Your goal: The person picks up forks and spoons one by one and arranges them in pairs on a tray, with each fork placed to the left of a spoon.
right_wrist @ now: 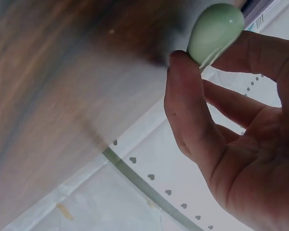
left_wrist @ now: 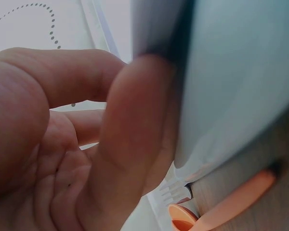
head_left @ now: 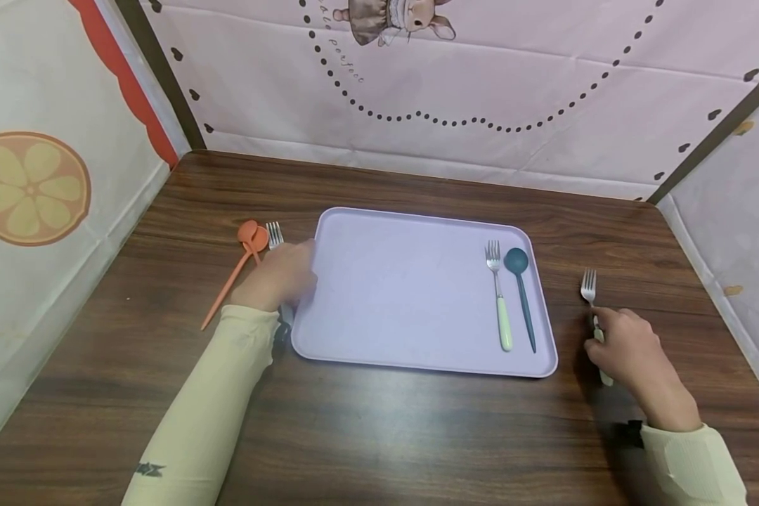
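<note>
In the head view my left hand (head_left: pixel 278 277), slightly blurred, is beside the tray's left edge. Beneath it lies a fork (head_left: pixel 275 234), tines pointing away; much of its shaft is hidden. Thumb and finger pinch a pale, blurred handle (left_wrist: pixel 231 72) in the left wrist view, which seems to be that fork's. My right hand (head_left: pixel 629 348) pinches a fork (head_left: pixel 588 286) with a pale green handle (right_wrist: pixel 216 33), right of the tray. The lavender tray (head_left: pixel 392 295) carries another green-handled fork (head_left: pixel 503 323) and a dark teal spoon (head_left: pixel 516 261), side by side near its right edge.
Two orange spoons (head_left: pixel 248 230) lie crossed on the brown wooden table (head_left: pixel 379 429), left of my left hand. Printed cloth (head_left: pixel 481 63) hangs behind the table and along both sides.
</note>
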Demonstrator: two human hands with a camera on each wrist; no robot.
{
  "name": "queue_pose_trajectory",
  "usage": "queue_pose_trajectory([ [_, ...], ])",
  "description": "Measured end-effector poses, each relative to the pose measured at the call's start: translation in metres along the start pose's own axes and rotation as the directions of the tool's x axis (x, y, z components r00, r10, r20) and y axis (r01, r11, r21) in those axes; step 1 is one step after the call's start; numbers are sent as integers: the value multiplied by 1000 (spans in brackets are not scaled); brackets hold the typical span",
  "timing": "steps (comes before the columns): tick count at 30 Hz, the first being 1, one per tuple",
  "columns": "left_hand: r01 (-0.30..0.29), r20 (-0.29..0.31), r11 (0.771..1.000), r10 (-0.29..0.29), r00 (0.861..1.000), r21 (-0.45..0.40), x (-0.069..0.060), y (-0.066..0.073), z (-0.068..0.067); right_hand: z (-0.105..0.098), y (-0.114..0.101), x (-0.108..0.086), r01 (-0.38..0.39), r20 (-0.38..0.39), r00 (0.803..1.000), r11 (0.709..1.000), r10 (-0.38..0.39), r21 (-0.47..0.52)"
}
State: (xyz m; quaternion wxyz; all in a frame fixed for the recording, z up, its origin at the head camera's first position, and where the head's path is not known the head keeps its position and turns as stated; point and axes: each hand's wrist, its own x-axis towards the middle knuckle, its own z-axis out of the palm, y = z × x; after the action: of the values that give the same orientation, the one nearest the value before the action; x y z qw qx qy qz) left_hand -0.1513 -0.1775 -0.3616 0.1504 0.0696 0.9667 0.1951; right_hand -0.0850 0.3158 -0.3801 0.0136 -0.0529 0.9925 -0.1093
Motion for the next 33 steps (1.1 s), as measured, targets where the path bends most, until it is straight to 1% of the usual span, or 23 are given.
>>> queue_pose_trajectory([
  [3,-2,-3,1000,2,1000,15,0,0,0,-1,-2,0,4,-3,1000,1000,-4,3],
  [9,-1,-6,1000,1,1000,16,0,0,0,-1,-9,1,6,-12,1000,1000,-6,19],
  [15,-3,-10,1000,3,1000,20,1,-2,2,0,-16,4,8,-45,999,1000,-7,17],
  [22,2,-5,1000,-2,1000,12,1,-2,1,0,-21,6,-5,-41,999,1000,6,20],
  [30,-11,-8,1000,11,1000,-1,1,-2,1,0,-26,6,31,-109,994,999,-26,41],
  [33,-14,-10,1000,14,1000,8,0,-2,1,-1,-28,6,38,-124,992,998,-32,47],
])
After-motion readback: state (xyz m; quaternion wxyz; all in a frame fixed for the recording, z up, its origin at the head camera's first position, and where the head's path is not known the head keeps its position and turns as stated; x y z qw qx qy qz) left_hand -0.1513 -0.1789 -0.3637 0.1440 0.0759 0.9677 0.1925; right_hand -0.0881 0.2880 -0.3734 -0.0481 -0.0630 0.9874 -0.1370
